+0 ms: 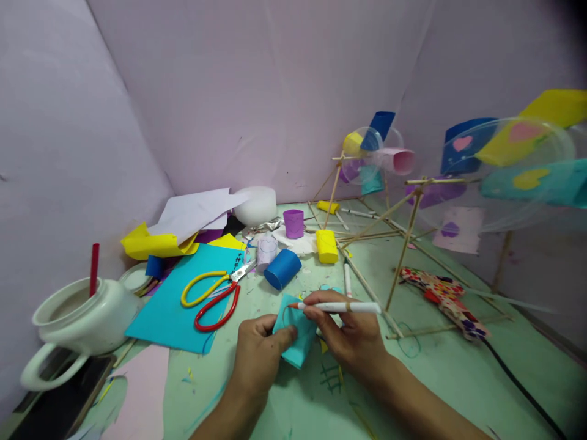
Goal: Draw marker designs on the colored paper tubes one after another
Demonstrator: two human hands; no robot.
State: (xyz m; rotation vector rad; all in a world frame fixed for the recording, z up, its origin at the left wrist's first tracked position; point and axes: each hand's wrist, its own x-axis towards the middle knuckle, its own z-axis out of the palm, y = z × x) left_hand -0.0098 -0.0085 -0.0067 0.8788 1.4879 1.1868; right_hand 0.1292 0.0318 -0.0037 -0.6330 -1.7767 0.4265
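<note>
Low in the middle of the view, my left hand (261, 351) grips a folded turquoise paper piece (300, 342), thumb on its front. My right hand (346, 333) holds a white marker (348, 307), its tip on the upper part of that paper, where a curved line shows. Just beyond my hands lie a blue paper roll (282, 269), a yellow paper roll (326, 246) and a pale roll (266, 253) with a heart outline. A purple roll (293, 223) stands behind them. Scissors with yellow and red handles (216, 326) rest on a turquoise sheet (162, 311).
A white teapot (103, 315) and a dark phone-like object (59, 403) are at the left. Stick frames (407, 253) with paper-bladed wheels (509, 160) stand at the right. Near them lies a cloth-patterned tool (443, 296) with a black cord. A white round container (257, 206) sits at the back.
</note>
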